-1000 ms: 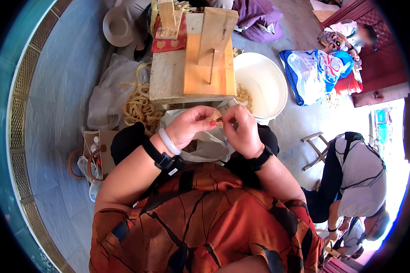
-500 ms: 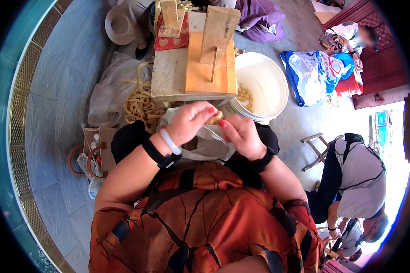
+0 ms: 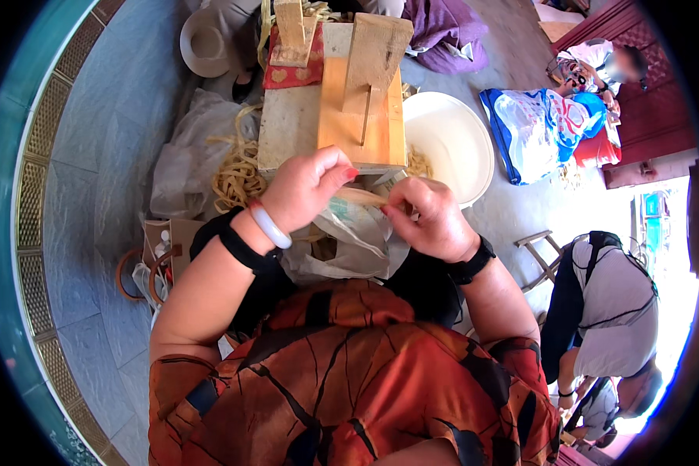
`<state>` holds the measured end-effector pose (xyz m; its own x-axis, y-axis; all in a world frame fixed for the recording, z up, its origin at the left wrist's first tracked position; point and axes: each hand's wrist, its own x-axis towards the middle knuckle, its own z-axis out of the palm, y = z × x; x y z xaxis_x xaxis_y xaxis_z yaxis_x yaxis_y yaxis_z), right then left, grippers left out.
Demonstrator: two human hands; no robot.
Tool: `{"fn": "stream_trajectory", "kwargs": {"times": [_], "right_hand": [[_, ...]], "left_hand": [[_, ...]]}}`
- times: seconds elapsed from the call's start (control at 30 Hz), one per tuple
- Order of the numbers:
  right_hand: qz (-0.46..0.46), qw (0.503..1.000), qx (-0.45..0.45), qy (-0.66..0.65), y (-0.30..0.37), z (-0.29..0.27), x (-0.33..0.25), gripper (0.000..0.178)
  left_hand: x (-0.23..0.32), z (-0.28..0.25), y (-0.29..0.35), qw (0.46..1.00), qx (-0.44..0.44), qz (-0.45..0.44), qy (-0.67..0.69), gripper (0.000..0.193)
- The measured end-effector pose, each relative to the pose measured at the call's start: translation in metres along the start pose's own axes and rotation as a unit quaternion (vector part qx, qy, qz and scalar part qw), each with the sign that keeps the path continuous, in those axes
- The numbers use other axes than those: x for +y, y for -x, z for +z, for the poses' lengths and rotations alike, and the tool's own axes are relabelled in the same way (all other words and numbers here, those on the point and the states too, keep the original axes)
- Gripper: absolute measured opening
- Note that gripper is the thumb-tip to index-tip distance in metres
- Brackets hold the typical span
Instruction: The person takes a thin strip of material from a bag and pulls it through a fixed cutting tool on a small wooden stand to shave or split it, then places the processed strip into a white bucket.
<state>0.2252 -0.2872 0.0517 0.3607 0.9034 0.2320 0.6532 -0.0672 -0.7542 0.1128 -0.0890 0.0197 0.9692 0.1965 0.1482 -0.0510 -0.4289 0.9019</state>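
Observation:
My left hand and my right hand are in front of my lap, both closed in a pinch. A flat, pale straw-coloured strip is stretched between them, one end in each hand. Just beyond, on a small pale table, stands a wooden block with a tall upright board and a thin upright rod. A whitish plastic bag lies across my lap under the hands, with some strips inside it. Similar strips are heaped in a tangle left of the table.
A white bucket with strips in it stands right of the table. Another wooden stand is on a red cloth at the far side. A paper bag sits at left, a wooden stool at right. People sit and bend nearby.
My hands have moved apart, the left toward the left and the right toward the right. The strip, bunched at my fingertips before, is now drawn out between them.

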Motion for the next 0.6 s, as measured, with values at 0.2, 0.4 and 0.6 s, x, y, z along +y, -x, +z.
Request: {"fn": "stream_trajectory", "kwargs": {"times": [0.2,0.4,0.6], "right_hand": [[-0.012,0.994,0.097,0.045,-0.035,-0.001,0.032,0.011],[0.006,0.979,0.179,0.096,-0.086,0.001,0.06,0.006],[0.036,0.94,0.192,0.279,-0.034,-0.02,0.095,0.028]], "left_hand": [[-0.024,-0.022,-0.029,0.978,-0.091,-0.122,0.146,0.025],[-0.029,-0.018,-0.081,0.989,0.134,-0.057,-0.026,0.023],[-0.04,-0.003,-0.046,0.994,0.086,-0.06,-0.024,0.032]]}}
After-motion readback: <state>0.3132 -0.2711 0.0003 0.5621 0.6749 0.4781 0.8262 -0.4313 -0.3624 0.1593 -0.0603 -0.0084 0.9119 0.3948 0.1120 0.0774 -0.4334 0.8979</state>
